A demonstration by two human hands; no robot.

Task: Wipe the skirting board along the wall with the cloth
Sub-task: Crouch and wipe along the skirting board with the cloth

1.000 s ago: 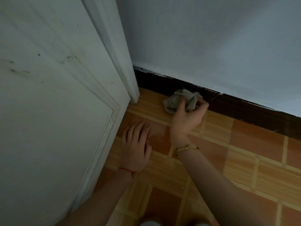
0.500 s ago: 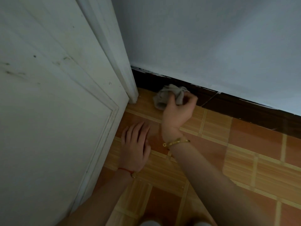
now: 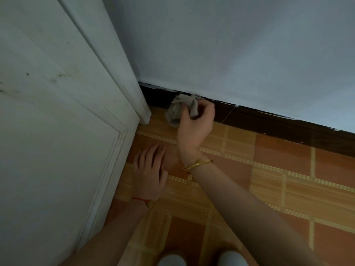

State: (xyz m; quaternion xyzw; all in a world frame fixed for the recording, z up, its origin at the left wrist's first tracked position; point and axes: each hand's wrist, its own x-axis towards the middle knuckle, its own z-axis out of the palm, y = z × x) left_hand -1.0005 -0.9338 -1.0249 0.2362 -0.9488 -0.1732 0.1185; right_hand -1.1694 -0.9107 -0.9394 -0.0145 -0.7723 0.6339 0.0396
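You are kneeling on glossy orange tiled floor [image 3: 269,169] below a pale painted wall [image 3: 230,54]. Your right hand [image 3: 196,127] is gripping the crumpled grey cloth [image 3: 179,110] against the dark skirting board [image 3: 269,123]; your left hand [image 3: 149,173] is resting flat below it, beside the white door [image 3: 57,131].

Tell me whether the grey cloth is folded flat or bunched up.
Bunched up. The grey cloth is a crumpled wad with loose folds, gripped in the right hand against the dark brown skirting board.
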